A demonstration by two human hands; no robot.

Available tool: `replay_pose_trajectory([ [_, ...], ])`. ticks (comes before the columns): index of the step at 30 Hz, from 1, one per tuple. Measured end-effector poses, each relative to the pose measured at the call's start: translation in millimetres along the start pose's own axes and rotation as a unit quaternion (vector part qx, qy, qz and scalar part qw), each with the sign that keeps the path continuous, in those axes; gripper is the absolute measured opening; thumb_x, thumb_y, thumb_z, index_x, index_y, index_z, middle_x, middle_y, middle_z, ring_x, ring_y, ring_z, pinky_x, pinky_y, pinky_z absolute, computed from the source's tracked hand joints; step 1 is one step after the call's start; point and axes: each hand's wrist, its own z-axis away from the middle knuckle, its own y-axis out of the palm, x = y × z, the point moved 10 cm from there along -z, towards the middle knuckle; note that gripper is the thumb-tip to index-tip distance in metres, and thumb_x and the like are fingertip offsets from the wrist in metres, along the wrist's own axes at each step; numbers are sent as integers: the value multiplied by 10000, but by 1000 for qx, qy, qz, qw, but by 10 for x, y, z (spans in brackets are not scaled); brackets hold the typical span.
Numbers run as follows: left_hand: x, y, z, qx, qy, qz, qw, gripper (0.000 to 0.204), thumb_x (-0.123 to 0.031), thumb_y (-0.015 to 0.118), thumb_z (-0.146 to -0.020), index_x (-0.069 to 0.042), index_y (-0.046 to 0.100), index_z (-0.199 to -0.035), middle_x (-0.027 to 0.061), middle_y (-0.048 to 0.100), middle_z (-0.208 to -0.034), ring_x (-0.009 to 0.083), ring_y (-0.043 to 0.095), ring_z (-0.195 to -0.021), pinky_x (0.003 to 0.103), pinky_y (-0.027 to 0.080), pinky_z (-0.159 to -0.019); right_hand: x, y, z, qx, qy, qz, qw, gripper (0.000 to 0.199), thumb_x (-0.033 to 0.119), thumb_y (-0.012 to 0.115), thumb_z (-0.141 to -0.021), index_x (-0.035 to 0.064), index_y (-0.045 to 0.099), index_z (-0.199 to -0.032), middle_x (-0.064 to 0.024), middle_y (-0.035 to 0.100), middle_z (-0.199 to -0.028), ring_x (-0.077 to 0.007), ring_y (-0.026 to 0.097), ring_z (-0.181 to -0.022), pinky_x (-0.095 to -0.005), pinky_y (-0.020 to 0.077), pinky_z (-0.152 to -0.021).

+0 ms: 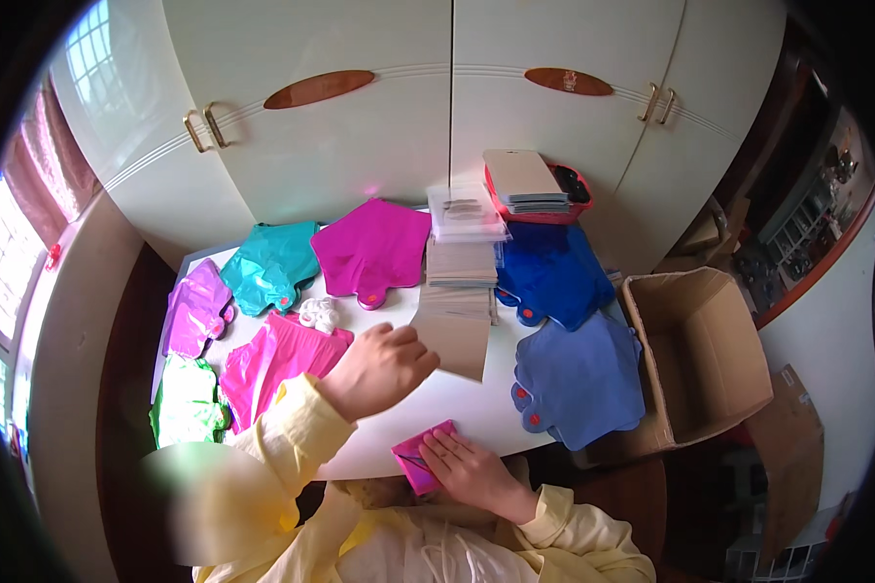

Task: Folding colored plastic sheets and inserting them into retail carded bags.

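Note:
My left hand [379,367] is raised over the white table [457,403] and grips the edge of a tan cardboard card [452,342]. Behind the card lies a row of stacked tan cards [462,262] with clear plastic sleeves [465,212] on top. My right hand [469,468] rests at the table's near edge, fingers pressing down on a small folded pink foil balloon [416,459]. Both sleeves are pale yellow.
Piles of flat foil balloons cover the table: magenta [374,248], teal [270,264], purple [196,309], pink [267,361], green [187,403], dark blue [549,267] and lighter blue [578,374]. A red tray [540,189] holds more cards. An open cardboard box [695,355] stands at right; white cupboards behind.

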Motion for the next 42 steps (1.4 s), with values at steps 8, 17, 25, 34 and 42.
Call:
replay_pose_trajectory([
  [8,-335,110,1179,55,-42,34,997,191,-152,592,-700,-153,619,-890,-48,619,-923,134,538,-932,301,417,-729,-663,-612,-184,11,272,-492,827,205,179,631,-866,5,657,-971,-138,670,-748,-175,646,-623,-299,480,-570],
  [17,-334,268,1885,-85,-254,46,962,238,-207,719,-696,-97,584,-859,27,598,-883,213,590,-828,348,433,-737,-958,966,-444,149,406,-548,716,161,129,632,-858,-19,635,-922,-23,637,-786,-85,560,-669,-266,461,-616],
  [25,-567,457,1810,-77,-250,112,959,426,-296,719,-725,-60,590,-1055,147,570,-1156,301,544,-1122,438,435,-909,-801,1013,-540,156,388,-478,773,169,136,636,-846,-28,629,-883,-65,650,-767,-105,569,-658,-290,469,-607],
  [34,-670,669,1676,15,-186,98,978,542,-423,667,-763,-152,531,-1212,177,434,-1347,340,441,-1240,504,352,-1010,-748,861,-669,129,326,-417,838,313,267,644,-807,-43,608,-832,-240,638,-797,-377,634,-751,-428,492,-676],
  [42,-598,740,1693,85,-173,86,977,614,-561,638,-729,-268,497,-1251,126,352,-1434,386,331,-1309,602,278,-1009,-809,479,-1009,173,213,-226,935,288,230,631,-845,49,614,-1069,-151,632,-1050,-314,600,-942,-390,480,-795],
])
